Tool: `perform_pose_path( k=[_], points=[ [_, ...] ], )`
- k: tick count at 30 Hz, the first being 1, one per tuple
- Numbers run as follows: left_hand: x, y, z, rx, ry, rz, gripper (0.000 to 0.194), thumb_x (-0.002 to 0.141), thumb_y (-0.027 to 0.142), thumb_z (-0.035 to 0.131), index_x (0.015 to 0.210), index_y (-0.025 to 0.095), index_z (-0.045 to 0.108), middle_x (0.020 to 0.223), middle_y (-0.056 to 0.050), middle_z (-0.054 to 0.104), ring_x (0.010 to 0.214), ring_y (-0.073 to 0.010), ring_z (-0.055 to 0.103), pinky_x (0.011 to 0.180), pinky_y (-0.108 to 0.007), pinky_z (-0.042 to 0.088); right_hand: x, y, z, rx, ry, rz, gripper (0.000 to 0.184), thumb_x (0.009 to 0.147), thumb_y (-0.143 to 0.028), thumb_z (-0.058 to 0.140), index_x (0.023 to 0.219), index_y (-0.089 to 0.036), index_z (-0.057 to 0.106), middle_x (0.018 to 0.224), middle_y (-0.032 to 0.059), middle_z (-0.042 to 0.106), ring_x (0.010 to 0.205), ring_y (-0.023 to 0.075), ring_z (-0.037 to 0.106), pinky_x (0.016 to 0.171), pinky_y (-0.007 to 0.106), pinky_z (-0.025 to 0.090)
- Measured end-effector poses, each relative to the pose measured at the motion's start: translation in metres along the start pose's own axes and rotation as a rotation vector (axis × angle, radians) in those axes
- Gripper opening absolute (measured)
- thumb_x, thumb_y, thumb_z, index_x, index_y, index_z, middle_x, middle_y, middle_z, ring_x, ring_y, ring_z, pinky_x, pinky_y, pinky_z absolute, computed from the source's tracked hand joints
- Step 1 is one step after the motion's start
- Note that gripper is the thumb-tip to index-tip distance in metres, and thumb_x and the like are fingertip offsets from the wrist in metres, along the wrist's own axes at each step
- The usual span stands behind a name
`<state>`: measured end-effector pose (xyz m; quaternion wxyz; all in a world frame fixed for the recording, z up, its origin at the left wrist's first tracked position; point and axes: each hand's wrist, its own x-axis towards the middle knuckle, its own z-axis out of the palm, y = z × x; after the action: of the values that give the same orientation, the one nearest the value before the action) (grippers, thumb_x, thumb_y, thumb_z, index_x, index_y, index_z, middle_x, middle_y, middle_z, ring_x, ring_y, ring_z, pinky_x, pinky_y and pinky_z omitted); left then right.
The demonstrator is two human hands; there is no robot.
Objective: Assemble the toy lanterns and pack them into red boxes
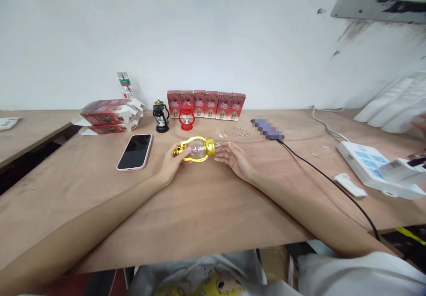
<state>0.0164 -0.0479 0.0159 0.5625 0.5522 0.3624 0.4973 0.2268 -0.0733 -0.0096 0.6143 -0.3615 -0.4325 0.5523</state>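
A gold toy lantern (pixel 199 149) with a clear globe lies on its side just above the table (pixel 213 207). My left hand (pixel 176 160) is closed around its top end and handle. Beside its gold base is my right hand (pixel 234 158), fingers apart and slightly curled; the fingertips are close to the base, and whether they touch it I cannot tell. Beyond the hands, a red lantern (pixel 187 118) and black lanterns (pixel 161 119) stand upright. Small white pieces and thin metal bits (pixel 241 131) lie to the right of them.
Several red boxes (pixel 206 104) stand in a row by the wall, and flattened red cartons (pixel 109 114) are stacked at left. A phone (pixel 135 152) lies left of my hands. To the right are a cabled purple device (pixel 268 129) and a white power strip (pixel 369 163).
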Motion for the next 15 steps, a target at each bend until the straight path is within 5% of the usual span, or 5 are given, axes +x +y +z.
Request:
perform_pose_path(
  k=[7, 12, 15],
  points=[
    [0.012, 0.000, -0.014, -0.383, 0.094, -0.204, 0.028, 0.072, 0.039, 0.073, 0.091, 0.020, 0.065, 0.094, -0.001, 0.067, 0.081, -0.0116, 0.061, 0.066, -0.020, 0.048, 0.020, 0.008, -0.026, -0.755, 0.180, -0.280, 0.012, 0.077, -0.029, 0.059, 0.086, -0.021, 0.057, 0.090, 0.0037, 0.065, 0.081, 0.0173, 0.061, 0.080, 0.037, 0.050],
    [0.012, 0.003, -0.014, -0.464, 0.055, -0.260, 0.013, 0.081, 0.026, 0.064, 0.092, 0.019, 0.066, 0.099, -0.003, 0.068, 0.086, -0.0123, 0.062, 0.071, -0.020, 0.050, 0.035, 0.005, -0.033, -1.485, 0.084, -0.493, 0.023, 0.086, -0.014, 0.043, 0.099, -0.017, 0.062, 0.103, 0.0113, 0.063, 0.099, 0.0245, 0.055, 0.087, 0.040, 0.043],
    [0.011, 0.007, -0.011, -0.497, 0.043, -0.271, 0.008, 0.081, 0.020, 0.062, 0.089, 0.017, 0.065, 0.094, -0.003, 0.068, 0.083, -0.0132, 0.063, 0.074, -0.022, 0.051, 0.042, 0.001, -0.029, -1.821, 0.029, -0.504, 0.026, 0.090, -0.013, 0.041, 0.099, -0.015, 0.066, 0.103, 0.0129, 0.065, 0.103, 0.0266, 0.052, 0.087, 0.039, 0.040]
  ],
)
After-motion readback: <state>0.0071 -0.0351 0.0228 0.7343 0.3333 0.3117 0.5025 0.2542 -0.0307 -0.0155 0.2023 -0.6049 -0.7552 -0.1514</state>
